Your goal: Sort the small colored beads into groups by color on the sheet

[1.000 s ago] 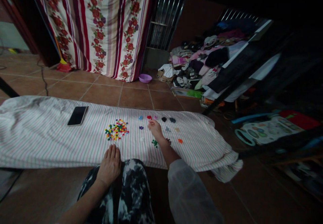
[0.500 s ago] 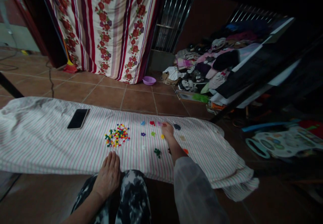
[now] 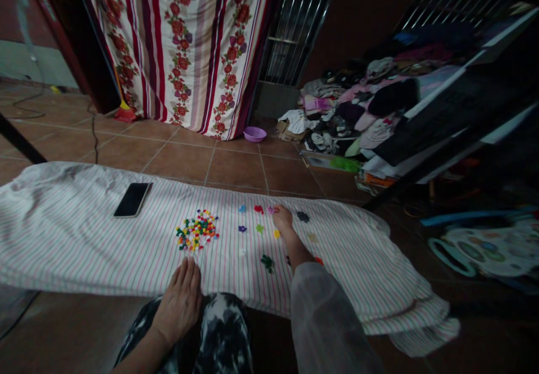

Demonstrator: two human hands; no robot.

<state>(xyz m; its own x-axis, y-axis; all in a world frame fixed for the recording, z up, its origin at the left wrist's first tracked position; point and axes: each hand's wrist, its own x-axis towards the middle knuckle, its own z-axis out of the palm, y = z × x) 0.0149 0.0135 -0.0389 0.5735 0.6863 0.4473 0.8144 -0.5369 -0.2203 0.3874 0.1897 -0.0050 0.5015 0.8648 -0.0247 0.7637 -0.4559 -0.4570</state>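
Observation:
My left hand (image 3: pixel 181 292) lies flat, fingers stretched out together, over my knee at the near edge of the striped cloth (image 3: pixel 147 261). Just beyond its fingertips is a mixed heap of small coloured beads or cubes (image 3: pixel 197 231). My right hand (image 3: pixel 283 218) reaches to a small pink pile (image 3: pixel 272 209), its fingers closed at that spot. What they pinch, if anything, is too small to make out. Single-colour piles lie around it: red (image 3: pixel 258 209), light blue (image 3: pixel 241 209), purple (image 3: pixel 242 228), lime green (image 3: pixel 260 228), yellow (image 3: pixel 277 233), dark green (image 3: pixel 266 262) and dark grey (image 3: pixel 302 216). My right forearm partly covers a brown pile.
A phone (image 3: pixel 133 200) lies on the cloth at left. Beyond are a tiled floor (image 3: pixel 236 166), a purple basin (image 3: pixel 255 134), a floral curtain (image 3: pixel 181 54) and a heap of clothes (image 3: pixel 357 104). A dark slanting bar (image 3: pixel 421 163) stands at right.
The view has shifted slightly, so most things appear a little farther right. My right hand stays by the pink pile, and my left hand rests in the same place.

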